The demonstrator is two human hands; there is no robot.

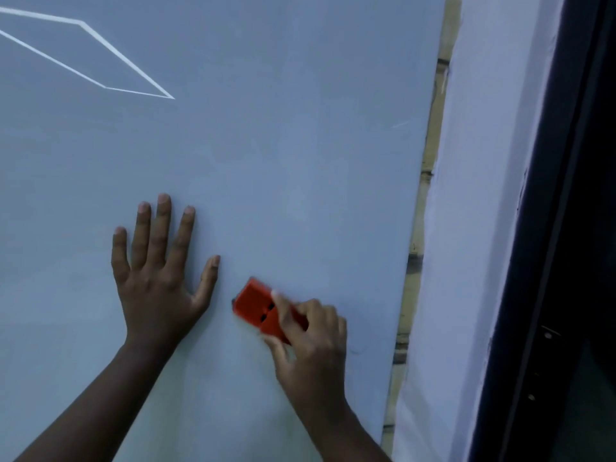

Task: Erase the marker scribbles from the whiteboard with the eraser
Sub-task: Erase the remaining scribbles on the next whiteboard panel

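Two hands on the whiteboard [266, 145]: left [160, 278] flat (fingers spread), right [310, 341] gripping the eraser [256, 305].

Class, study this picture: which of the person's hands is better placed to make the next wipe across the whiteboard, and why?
The right hand: it grips the orange eraser against the whiteboard. The left hand lies flat on the board, fingers spread, holding nothing.

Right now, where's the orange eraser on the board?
In the head view the orange eraser is against the whiteboard low and right of centre, gripped by the right hand, just right of the left hand lying flat.
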